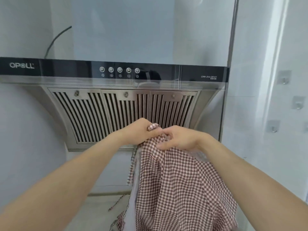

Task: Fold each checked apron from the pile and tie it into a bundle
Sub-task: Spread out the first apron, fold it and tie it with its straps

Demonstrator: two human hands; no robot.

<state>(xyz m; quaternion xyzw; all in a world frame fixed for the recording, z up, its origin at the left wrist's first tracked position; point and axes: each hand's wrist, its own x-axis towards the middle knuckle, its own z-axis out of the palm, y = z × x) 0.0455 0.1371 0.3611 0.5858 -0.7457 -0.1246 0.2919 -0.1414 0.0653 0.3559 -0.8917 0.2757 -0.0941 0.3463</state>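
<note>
A brown-and-white checked apron (180,184) hangs in front of me, held up by its top edge at chest height. My left hand (141,130) grips a bunched corner of the cloth, with a bit of fabric poking out above the fingers. My right hand (176,138) pinches the top edge right beside it, the two hands almost touching. The apron's pale reverse side (135,189) shows along its left edge, and a thin checked tie strap (119,202) dangles below. The pile of aprons is out of view.
A steel range hood (116,104) with a black control panel (66,69) and slatted filters hangs just behind my hands. Pale tiled walls surround it. Several metal wall hooks (273,126) sit on the right wall. A strip of countertop (100,212) shows below.
</note>
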